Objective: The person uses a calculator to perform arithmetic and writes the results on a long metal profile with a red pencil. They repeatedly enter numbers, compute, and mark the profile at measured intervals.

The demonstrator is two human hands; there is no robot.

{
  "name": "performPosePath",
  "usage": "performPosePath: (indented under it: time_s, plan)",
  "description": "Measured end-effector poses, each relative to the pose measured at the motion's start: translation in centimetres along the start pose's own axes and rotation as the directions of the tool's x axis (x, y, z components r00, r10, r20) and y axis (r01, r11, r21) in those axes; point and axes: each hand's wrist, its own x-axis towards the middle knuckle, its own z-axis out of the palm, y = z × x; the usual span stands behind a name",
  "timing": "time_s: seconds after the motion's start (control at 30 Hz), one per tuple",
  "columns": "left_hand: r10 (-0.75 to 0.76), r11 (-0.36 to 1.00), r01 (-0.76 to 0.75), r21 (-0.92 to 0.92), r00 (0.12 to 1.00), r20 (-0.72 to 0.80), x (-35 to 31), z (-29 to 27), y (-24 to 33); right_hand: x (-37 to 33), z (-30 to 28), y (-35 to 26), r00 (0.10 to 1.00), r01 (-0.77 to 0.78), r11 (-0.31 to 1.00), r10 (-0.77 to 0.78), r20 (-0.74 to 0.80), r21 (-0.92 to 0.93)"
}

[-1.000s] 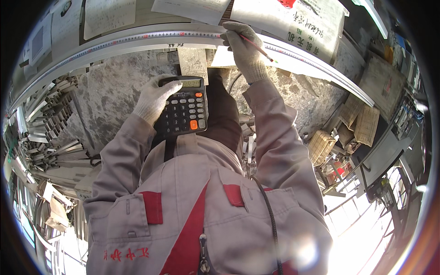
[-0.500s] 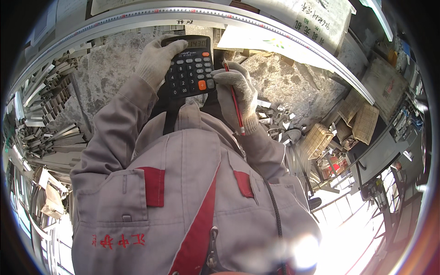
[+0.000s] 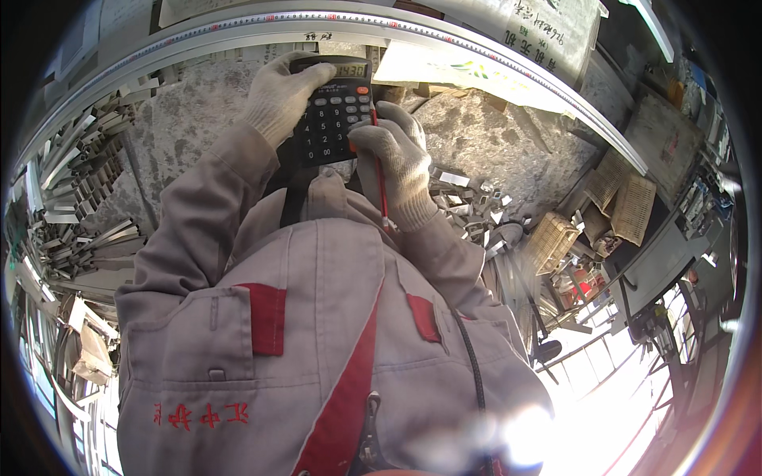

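The calculator [image 3: 332, 119] is held off any support, in front of the worker's jacket [image 3: 341, 317], its display end pointing away from the body and its keys facing up, an attitude that appears chosen so figures can be read and keys reached. The left hand [image 3: 279, 97] is clamped on the calculator's upper left corner: the thumb lies over the face just beside the display, leaving most digits visible; the fingers beneath are hidden. The right hand [image 3: 394, 155] is at the calculator's lower right edge, its fingers bent and closed on a red pencil [image 3: 382, 186], seemingly tucked there so that a fingertip stays free for keys. The fingertip covers part of the key area; whether it presses cannot be told. Beyond the calculator's top edge runs a pale rail [image 3: 238, 41] bearing a measuring tape [image 3: 444, 36], which appears to limit forward movement, though relative height cannot be judged. A white sheet [image 3: 476, 77] lies to the calculator's upper right, near the rail. Leftward, a stained grey surface [image 3: 186, 143] separates the calculator from stacked metal pieces [image 3: 83, 170], giving the widest room. To its lower right, beyond the right hand, lie metal offcuts [image 3: 468, 202]; wicker baskets [image 3: 635, 210] stand well apart, farther right. On the near side, the jacket leaves little space.
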Motion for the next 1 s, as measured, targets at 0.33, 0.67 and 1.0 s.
performPosePath:
  time_s: [0.33,0.67,1.0]
  plan:
    - [0.04,0.999,-0.04,-0.017,0.999,-0.012,0.8,0.5,-1.0,0.9,0.2,-1.8,0.999,0.051,0.991,-0.049,-0.017,0.121]
    - [0.179,0.984,-0.18,0.008,0.983,0.048,1.1,1.1,-2.4,1.1,1.4,-2.1,0.995,0.088,0.994,-0.09,0.036,0.057]
    - [0.063,0.997,-0.067,-0.037,0.993,-0.099,1.0,0.4,-1.4,0.9,0.2,-2.5,0.989,0.14,0.987,-0.143,0.036,0.072]
